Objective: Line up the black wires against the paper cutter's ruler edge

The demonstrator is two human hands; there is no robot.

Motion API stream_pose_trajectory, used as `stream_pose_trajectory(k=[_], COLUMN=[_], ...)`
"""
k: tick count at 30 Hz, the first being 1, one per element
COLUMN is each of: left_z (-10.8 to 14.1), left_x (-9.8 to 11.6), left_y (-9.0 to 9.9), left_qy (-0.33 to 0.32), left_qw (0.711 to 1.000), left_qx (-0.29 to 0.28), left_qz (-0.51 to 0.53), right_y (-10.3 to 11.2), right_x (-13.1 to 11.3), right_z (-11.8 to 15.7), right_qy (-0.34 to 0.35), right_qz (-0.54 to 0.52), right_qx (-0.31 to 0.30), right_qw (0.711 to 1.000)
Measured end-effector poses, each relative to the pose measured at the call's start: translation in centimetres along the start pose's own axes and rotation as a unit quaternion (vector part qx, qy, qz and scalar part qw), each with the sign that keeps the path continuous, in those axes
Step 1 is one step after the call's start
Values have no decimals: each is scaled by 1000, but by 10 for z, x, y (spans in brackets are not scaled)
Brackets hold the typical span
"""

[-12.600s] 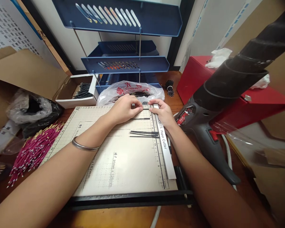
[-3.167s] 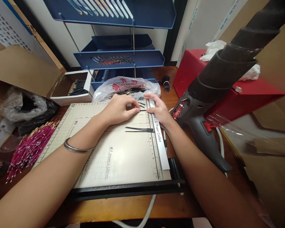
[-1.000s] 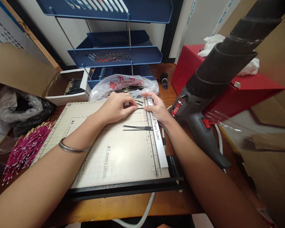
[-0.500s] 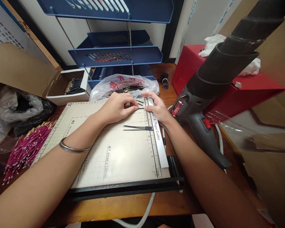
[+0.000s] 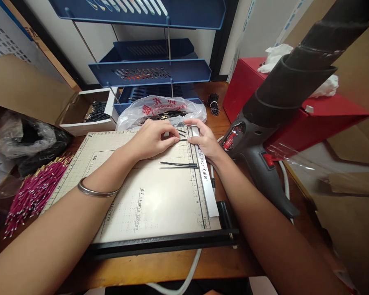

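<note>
Over the far right part of the paper cutter (image 5: 169,205), both my hands are at a thin black wire (image 5: 183,140). My left hand (image 5: 156,139) pinches its left end between thumb and fingers. At the other end, my right hand (image 5: 204,143) has its thumb against the wire, the index finger reaching out above; its remaining fingers are hidden. A few short black pieces (image 5: 181,132) lie just beyond the wire. Nearer me on the board rest several black wires (image 5: 178,165) with thicker sleeves at their right ends.
Behind stand a clear plastic bag (image 5: 162,107) of dark wires, a white box (image 5: 89,126) and a blue rack (image 5: 150,73). Magenta wires (image 5: 38,188) are piled left. A bundled black wire bunch (image 5: 213,104), a red box (image 5: 249,82) and a grey heat gun (image 5: 258,131) occupy the right.
Hardly anything differs. Both hands keep their place at the thin black wire, and the view has shifted very slightly.
</note>
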State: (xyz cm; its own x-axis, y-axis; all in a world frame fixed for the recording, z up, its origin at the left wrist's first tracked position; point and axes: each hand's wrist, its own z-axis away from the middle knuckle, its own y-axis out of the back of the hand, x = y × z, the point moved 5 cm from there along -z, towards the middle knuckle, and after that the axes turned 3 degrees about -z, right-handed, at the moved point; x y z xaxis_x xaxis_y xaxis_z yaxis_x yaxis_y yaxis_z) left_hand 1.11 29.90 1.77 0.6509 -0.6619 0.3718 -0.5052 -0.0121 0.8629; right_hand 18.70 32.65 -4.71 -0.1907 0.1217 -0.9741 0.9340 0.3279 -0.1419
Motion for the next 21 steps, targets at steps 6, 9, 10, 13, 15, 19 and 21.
stream_pose_trajectory(k=[6, 9, 10, 13, 15, 19, 21], left_z=[0, 1, 1, 1, 1, 1, 1], left_x=[1, 1, 1, 1, 1, 2, 2], left_y=[1, 1, 2, 2, 3, 4, 4], left_qy=[9, 13, 14, 17, 19, 19, 20], left_qw=[1000, 1000, 1000, 1000, 1000, 1000, 1000], left_qx=[-4, -5, -6, -7, -6, -8, -10], left_qz=[-1, 1, 2, -1, -5, -12, -14], right_y=[-2, -2, -2, -1, 0, 0, 0], right_x=[-1, -1, -1, -1, -1, -1, -1], right_z=[2, 3, 3, 2, 1, 0, 1], right_qy=[-12, -13, -13, -15, -13, -7, -7], right_qz=[-19, -30, -32, -30, -19, -5, -7], right_qx=[5, 6, 7, 8, 8, 8, 7], right_qw=[1000, 999, 999, 999, 1000, 1000, 1000])
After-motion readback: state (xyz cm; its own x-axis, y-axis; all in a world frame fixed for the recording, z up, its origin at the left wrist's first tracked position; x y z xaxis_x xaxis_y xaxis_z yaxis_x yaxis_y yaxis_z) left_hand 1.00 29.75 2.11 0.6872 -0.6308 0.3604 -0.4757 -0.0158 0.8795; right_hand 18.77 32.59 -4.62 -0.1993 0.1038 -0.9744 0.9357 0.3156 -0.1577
